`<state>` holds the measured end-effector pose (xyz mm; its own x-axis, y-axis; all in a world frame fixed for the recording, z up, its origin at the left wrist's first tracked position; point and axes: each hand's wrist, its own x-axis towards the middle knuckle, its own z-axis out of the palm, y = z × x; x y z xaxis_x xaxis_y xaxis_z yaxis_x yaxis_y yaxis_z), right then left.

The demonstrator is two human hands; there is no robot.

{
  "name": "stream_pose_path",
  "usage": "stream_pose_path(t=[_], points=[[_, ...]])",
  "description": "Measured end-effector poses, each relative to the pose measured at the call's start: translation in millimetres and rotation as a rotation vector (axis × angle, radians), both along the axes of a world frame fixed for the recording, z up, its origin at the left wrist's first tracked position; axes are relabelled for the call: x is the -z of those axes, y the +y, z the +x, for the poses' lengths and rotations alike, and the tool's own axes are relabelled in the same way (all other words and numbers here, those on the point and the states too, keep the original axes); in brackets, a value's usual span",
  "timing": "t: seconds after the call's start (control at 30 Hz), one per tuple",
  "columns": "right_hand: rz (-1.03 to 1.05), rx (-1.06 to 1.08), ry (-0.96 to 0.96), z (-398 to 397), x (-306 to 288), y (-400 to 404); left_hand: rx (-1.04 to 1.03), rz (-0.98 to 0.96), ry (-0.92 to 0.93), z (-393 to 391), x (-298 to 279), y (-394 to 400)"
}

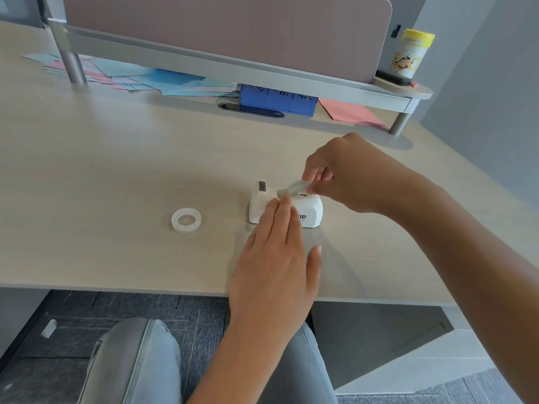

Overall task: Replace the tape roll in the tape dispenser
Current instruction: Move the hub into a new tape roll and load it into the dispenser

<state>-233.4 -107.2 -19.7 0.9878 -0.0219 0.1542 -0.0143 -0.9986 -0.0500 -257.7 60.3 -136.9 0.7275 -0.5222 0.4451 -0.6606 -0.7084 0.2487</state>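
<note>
The white tape dispenser (287,208) sits mid-desk (116,170). The left hand (277,258) lies flat, fingers extended onto its near side; the right hand (347,176) pinches a translucent roll (293,189) just above it — another tape roll (186,221) lies apart, leftward.

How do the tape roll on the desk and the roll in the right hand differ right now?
The tape roll on the desk lies flat and untouched, left of the tape dispenser; the roll in the right hand is pinched by the right hand, tilted above the dispenser. The desk roll shows its open centre; the held one shows mostly its edge. Both look translucent whitish.
</note>
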Motion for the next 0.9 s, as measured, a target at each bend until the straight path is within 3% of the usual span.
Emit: stream_pose_path(t=[0.4,0.63,0.73,0.9], points=[[0.008,-0.011,-0.041,2,6,8,0.021,-0.055,0.023,-2,-4,1],[0.276,-0.019,-0.241,-11,32,-3,-0.034,-0.437,0.189,11,-27,0],[0.439,-0.045,-0.349,-18,49,-11,-0.161,-0.389,0.121,30,-47,-8],[0.648,-0.08,-0.408,-26,69,-21,-0.319,-0.234,0.166,47,-60,-30]])
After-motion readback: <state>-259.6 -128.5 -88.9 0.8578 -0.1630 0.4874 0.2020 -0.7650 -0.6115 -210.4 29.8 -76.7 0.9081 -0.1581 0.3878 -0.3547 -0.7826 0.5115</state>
